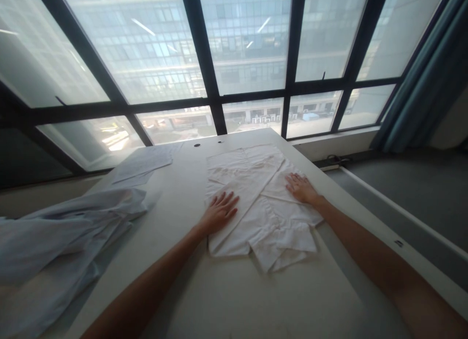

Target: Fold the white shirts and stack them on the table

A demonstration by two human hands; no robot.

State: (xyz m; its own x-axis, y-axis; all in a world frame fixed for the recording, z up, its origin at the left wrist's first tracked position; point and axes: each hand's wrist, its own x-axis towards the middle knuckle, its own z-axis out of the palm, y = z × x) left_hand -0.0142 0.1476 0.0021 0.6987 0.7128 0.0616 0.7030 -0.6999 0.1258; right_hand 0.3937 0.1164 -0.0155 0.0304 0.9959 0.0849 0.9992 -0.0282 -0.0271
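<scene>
A white cloth garment, partly folded and creased, lies on a white table. Its front edge has loose, ruffled flaps pointing toward me. My left hand rests flat on the garment's left side, palm down with fingers spread. On the right side, my right hand also lies flat on the cloth, fingers stretched out. Neither hand grips anything. What kind of garment it is cannot be made out.
A heap of pale, thin fabric covers the table's left side. Behind it lie some paper sheets. Two small holes pierce the far tabletop. Large dark-framed windows stand beyond, with a blue curtain at right.
</scene>
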